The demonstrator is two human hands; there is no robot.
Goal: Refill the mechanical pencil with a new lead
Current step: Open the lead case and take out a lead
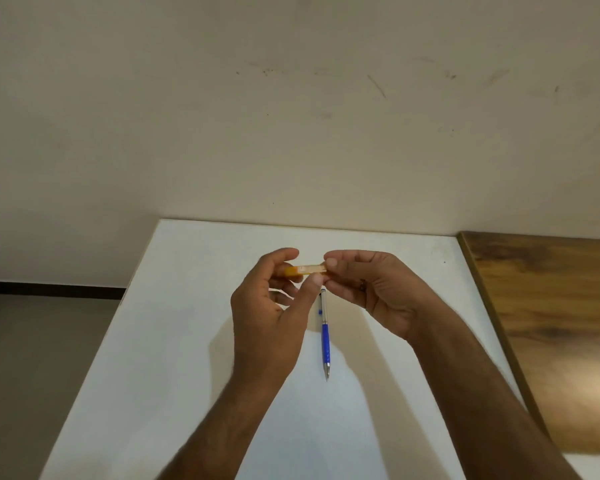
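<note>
Two hands, one mechanical pencil (pixel 325 336) and one lead case (pixel 305 270) are in view, all near the middle of the frame over a white bench (pixel 174 341).

The lead case is a small orange and clear container held level above the bench, between the two hands. The left hand (pixel 269 313) grips its orange end, with fingers curled round the far side and the thumb reaching up to the case's near side. The right hand (pixel 371 289) pinches the clear end between thumb and fingertips, its other fingers curled in below. No loose lead can be made out.

The mechanical pencil lies flat on the bench, just below the case and in the gap between the two hands, touched by neither. Its blue grip and metal tip point toward the bottom of the frame; its clear upper barrel runs up toward the hands, and its top end sits just beneath the left thumb and right fingertips, partly hidden by them.

At the right of the frame a brown wooden surface (pixel 551 323) adjoins the bench. A pale wall (pixel 291 116) with faint marks fills the upper frame, and a grey floor (pixel 32 358) shows at lower left.
</note>
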